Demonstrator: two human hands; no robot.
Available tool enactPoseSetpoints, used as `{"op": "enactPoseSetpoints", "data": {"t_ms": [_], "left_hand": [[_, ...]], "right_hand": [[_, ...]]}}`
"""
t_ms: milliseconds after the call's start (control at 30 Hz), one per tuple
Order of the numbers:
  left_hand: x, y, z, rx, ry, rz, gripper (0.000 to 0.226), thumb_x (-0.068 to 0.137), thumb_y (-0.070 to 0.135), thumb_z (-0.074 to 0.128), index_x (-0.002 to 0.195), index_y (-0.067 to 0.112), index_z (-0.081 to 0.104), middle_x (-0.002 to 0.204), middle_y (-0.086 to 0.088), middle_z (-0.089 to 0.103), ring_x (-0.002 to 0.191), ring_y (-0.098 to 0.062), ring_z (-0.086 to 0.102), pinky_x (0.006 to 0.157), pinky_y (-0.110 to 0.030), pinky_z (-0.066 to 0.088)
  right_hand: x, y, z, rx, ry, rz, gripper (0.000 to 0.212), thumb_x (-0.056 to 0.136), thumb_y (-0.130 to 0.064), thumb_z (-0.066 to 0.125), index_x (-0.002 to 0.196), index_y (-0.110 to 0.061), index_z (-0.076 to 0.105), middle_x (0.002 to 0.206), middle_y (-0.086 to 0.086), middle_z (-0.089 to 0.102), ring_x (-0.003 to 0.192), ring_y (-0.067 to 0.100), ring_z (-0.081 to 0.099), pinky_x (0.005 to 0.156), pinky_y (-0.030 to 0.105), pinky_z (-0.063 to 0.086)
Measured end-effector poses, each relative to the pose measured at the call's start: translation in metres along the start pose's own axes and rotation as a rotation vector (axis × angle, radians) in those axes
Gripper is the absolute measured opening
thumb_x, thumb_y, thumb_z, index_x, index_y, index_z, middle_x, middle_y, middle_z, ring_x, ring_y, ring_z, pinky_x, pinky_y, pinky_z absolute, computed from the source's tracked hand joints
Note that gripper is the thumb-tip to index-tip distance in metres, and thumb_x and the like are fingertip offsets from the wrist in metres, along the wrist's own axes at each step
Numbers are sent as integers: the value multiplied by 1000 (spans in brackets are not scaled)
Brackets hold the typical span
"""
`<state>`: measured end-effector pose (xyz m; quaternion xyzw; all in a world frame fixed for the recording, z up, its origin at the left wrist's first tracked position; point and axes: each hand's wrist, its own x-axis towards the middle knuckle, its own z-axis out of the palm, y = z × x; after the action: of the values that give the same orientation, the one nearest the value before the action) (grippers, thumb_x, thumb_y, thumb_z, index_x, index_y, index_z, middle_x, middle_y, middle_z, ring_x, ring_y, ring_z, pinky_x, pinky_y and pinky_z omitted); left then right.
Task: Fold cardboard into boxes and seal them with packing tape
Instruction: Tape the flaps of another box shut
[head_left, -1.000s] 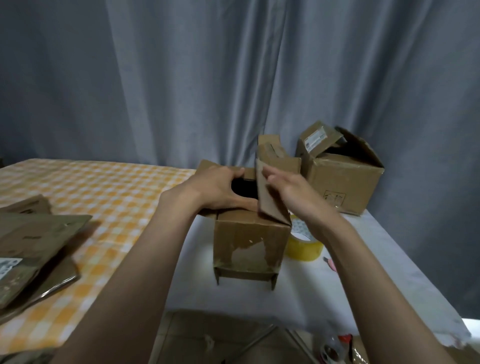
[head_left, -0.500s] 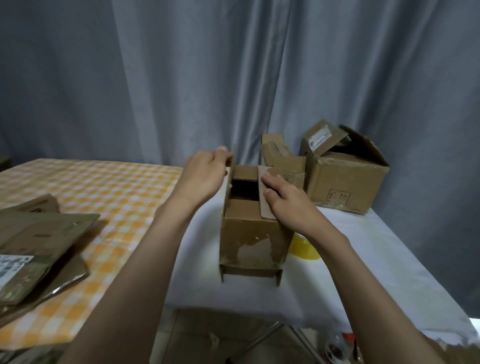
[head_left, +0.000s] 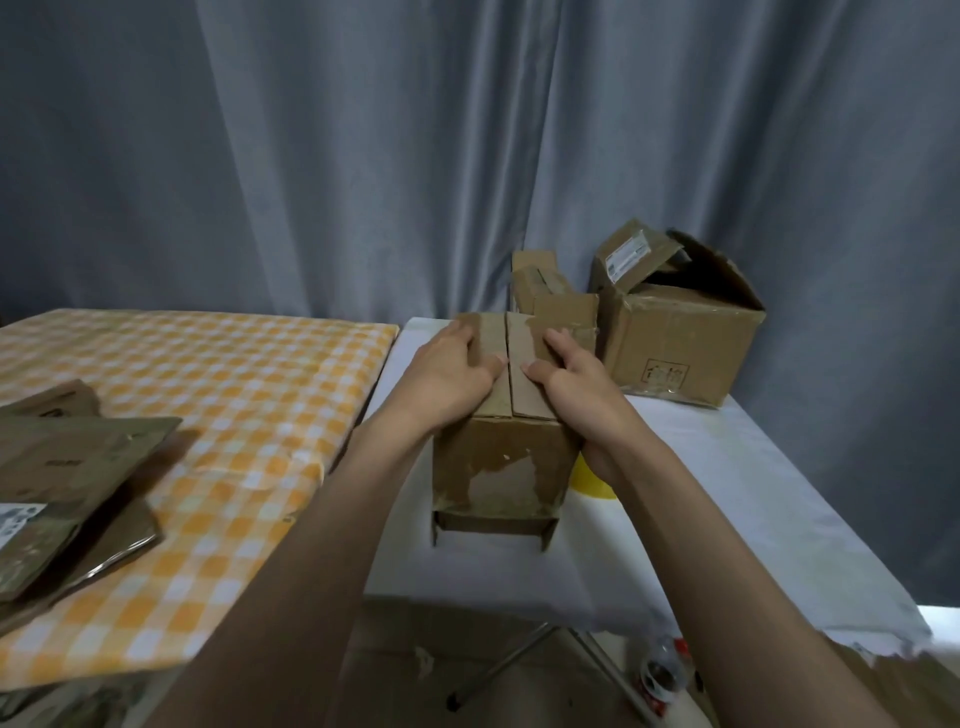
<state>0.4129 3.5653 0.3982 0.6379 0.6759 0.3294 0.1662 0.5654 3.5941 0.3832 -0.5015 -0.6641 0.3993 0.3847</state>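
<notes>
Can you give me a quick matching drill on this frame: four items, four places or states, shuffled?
Items:
1. box under the hands
2. tape roll
3. big open box
4. flat cardboard stack

Places or states:
A. lying on the checked cloth, left
B. top flaps pressed shut, seam untaped
C. yellow, mostly hidden behind the right wrist
D. far right by the curtain, flaps up

Pairs: 1-B, 2-C, 3-D, 4-A

My left hand (head_left: 457, 376) and right hand (head_left: 576, 379) rest on the box (head_left: 498, 457) on the table (head_left: 727, 499); tape roll (head_left: 589, 480) at its right, two boxes (head_left: 675, 338) behind, flat cardboard (head_left: 62, 467) far left.
</notes>
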Motion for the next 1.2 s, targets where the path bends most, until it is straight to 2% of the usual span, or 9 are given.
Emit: {"op": "enactPoseSetpoints", "data": {"t_ms": [133, 267, 400, 533, 633, 767, 900, 1067, 1200], "left_hand": [[-5, 4, 5, -62, -26, -16, 59, 102, 35, 47, 154, 14, 31, 161, -2, 28, 145, -21, 30, 116, -32, 25], [-3, 10, 3, -62, -1, -18, 48, 100, 29, 50, 144, 12, 42, 149, -8, 43, 125, -22, 46, 95, -25, 33], [2, 5, -2, 41, -36, -27, 68, 95, 23, 52, 156, 11, 23, 160, -5, 28, 141, -23, 35, 97, -21, 27], [-3, -13, 1, 48, -57, -46, 67, 99, 24, 47, 157, 10, 18, 165, -1, 13, 148, -18, 21, 96, -16, 15], [-5, -18, 7, 3, -38, -42, 67, 101, 26, 46, 158, 10, 14, 167, 2, 2, 151, -16, 9, 100, -15, 7], [-6, -19, 17, -16, -37, -28, 66, 102, 27, 45, 157, 10, 14, 167, -1, 1, 152, -16, 6, 106, -16, 5], [-5, -17, 25, 37, -52, -40, 68, 103, 29, 43, 159, 11, 9, 167, -1, -3, 152, -17, 4, 119, -28, 8], [-7, -36, 29, 111, -144, -111, 68, 104, 32, 33, 158, 12, -1, 166, -2, -10, 153, -21, 0, 124, -41, 8], [-12, -50, 27, 251, -190, -18, 59, 107, 33, 20, 158, 13, -3, 166, -3, -12, 151, -23, -17, 124, -45, -3]], "right_hand": [[5, 4, 0, 14, -5, 4, 65, 101, -27, 50, 159, -20, 22, 167, -3, 15, 152, 17, 19, 124, 43, 20], [11, 11, 2, 84, -23, 12, 60, 101, -28, 51, 157, -19, 29, 161, 0, 34, 145, 20, 35, 120, 42, 30], [4, 23, 21, 344, -63, 125, 52, 103, -23, 52, 152, -19, 35, 127, -1, 63, 105, 11, 66, 78, 23, 57], [8, 31, 34, 322, -72, 109, 31, 103, -22, 52, 134, -28, 48, 117, -7, 64, 101, 8, 65, 79, 22, 56], [12, 26, 28, 273, -70, 98, 49, 103, -22, 53, 150, -21, 39, 130, -3, 60, 112, 14, 61, 93, 28, 52], [12, 26, 19, 205, -90, 71, 53, 102, -20, 54, 152, -17, 36, 104, -19, 58, 93, -1, 58, 67, 9, 48], [8, 29, 18, 85, -78, 41, 55, 103, -26, 52, 154, -15, 34, 144, -4, 49, 129, 14, 49, 110, 33, 41], [6, 30, 33, -180, -130, -71, 53, 104, -24, 50, 152, -7, 35, 158, 7, 35, 144, 21, 34, 121, 35, 24], [11, 30, 44, -292, -135, -107, 62, 105, -25, 47, 157, -5, 21, 166, 6, 18, 152, 17, 15, 118, 22, 9]]}}
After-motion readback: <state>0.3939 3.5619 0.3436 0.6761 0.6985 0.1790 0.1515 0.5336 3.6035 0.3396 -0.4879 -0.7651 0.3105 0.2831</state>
